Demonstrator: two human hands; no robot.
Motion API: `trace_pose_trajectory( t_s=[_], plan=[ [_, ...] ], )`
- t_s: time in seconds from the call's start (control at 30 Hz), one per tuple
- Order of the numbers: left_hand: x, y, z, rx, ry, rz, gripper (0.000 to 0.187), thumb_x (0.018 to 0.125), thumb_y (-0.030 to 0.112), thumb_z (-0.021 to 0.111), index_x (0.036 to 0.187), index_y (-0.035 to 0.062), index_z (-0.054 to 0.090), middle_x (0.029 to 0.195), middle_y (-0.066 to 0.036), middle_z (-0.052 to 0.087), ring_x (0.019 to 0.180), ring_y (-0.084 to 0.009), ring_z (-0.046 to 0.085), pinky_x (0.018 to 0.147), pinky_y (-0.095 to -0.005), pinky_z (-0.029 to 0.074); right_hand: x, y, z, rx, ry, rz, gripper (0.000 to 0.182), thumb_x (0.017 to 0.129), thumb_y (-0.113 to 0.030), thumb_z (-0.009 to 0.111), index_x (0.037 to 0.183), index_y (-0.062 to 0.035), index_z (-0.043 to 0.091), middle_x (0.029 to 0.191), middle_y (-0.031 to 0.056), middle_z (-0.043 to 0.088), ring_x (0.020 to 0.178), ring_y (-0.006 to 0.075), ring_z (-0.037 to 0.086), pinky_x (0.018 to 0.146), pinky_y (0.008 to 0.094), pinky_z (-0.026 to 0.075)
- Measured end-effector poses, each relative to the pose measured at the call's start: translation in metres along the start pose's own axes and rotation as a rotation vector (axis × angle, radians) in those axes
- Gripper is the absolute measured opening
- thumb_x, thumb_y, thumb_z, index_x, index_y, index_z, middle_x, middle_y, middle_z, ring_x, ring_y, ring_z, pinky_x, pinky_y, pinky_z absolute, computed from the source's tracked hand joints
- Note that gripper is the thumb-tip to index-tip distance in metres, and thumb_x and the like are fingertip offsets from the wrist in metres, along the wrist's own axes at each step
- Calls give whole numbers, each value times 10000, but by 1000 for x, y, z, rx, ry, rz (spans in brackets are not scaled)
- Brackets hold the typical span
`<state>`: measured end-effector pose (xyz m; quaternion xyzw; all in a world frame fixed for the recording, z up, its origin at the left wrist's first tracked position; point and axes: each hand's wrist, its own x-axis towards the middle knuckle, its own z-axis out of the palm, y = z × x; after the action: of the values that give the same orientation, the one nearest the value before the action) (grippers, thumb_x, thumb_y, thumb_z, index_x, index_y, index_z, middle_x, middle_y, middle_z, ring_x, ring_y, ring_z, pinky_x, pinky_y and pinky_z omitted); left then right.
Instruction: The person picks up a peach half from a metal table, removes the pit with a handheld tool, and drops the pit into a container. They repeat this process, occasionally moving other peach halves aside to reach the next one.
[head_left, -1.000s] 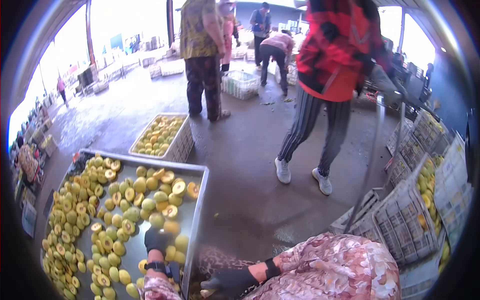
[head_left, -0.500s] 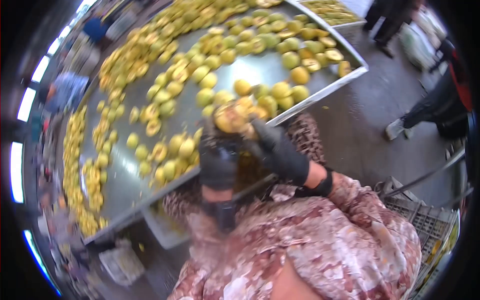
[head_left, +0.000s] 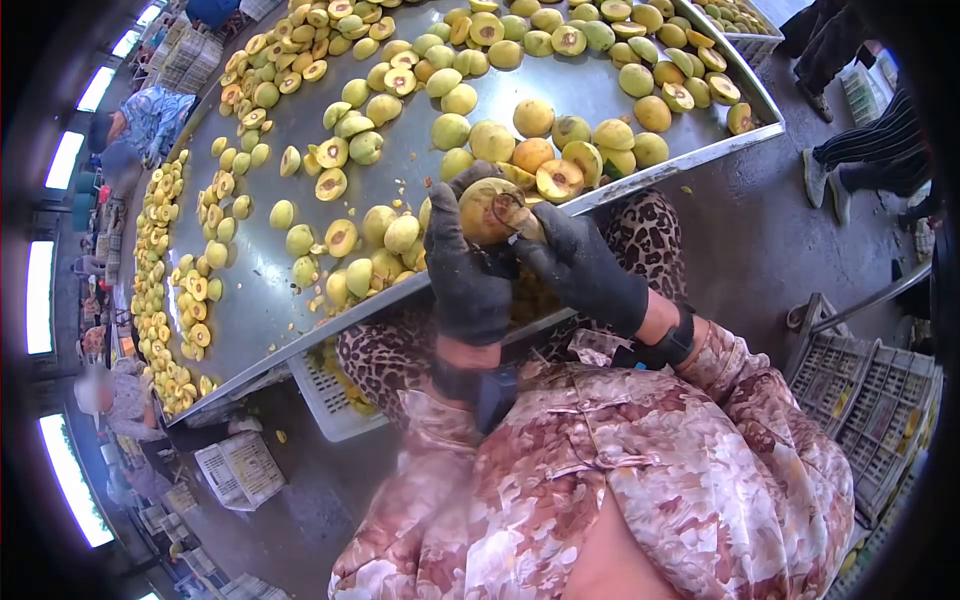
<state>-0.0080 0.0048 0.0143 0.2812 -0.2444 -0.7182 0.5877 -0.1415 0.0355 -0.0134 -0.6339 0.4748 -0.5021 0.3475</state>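
My left hand (head_left: 468, 265), in a dark glove, is wrapped round a yellow fruit with brown marks (head_left: 488, 211) above the near edge of the metal table (head_left: 262, 290). My right hand (head_left: 583, 262), gloved too, has its fingers closed at the fruit's right side, round a small brownish thing (head_left: 525, 226) that I cannot make out. Just beyond the hands lies a halved fruit (head_left: 559, 180), its cut face showing a brown centre. Whole and halved fruits are spread in rows and heaps over the table.
A white crate (head_left: 335, 400) stands below the table's near edge. Grey crates (head_left: 860, 400) are at the lower right beside a metal rail. People's legs (head_left: 870, 150) show at the right; other people (head_left: 150, 120) are along the left.
The blur has gone and the view has shifted, with the table sitting slightly higher. Both hands remain together at a fruit, which now shows a browned side and is held more upright.
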Motion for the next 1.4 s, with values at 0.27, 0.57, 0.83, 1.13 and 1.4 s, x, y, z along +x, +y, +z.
trace_pose_trajectory(
  t_s=[0.27, 0.57, 0.83, 1.13, 1.4],
  plan=[
    [15, -12, -7, 31, 55, -3, 415, 1072, 386, 432, 1203, 29, 597, 1133, -94, 647, 1041, -222, 636, 937, -359, 529, 4, 3, 4, 68, -18, -2, 233, 911, -121, 627, 1093, 1, 548, 898, 247, 647, 844, 455, 638, 704, 467, 503],
    [15, -8, 7, 756, -145, 333, 380, 1071, 317, 444, 1114, -8, 635, 1051, -120, 677, 961, -215, 653, 886, -352, 531, -5, 33, 5, 111, -38, -78, 248, 930, -117, 608, 1149, -3, 585, 1007, 229, 657, 923, 400, 649, 805, 433, 512],
    [-18, 9, 19, 685, -152, 243, 471, 1066, 373, 419, 893, -11, 630, 874, -120, 657, 778, -197, 642, 725, -337, 527, -25, 9, -8, 815, -526, 344, 325, 1022, -226, 572, 1276, -23, 579, 1146, 14, 621, 1048, 107, 548, 951, 310, 468],
    [-46, 110, -143, 663, 452, 377, 270, 905, 255, 648, 1043, 23, 632, 941, -126, 675, 844, -263, 643, 753, -384, 516, -37, 30, 8, -76, -537, -66, 285, 947, -362, 600, 876, -88, 638, 723, 161, 646, 632, 353, 625, 600, 447, 493],
    [67, 96, -112, 1808, 138, 533, 330, 985, 263, 555, 1072, -9, 719, 1021, -185, 720, 976, -308, 670, 938, -443, 506, -24, 45, -10, -369, -490, 117, 243, 925, -280, 571, 1005, -100, 712, 973, 131, 708, 863, 316, 669, 767, 394, 536]
  ],
)
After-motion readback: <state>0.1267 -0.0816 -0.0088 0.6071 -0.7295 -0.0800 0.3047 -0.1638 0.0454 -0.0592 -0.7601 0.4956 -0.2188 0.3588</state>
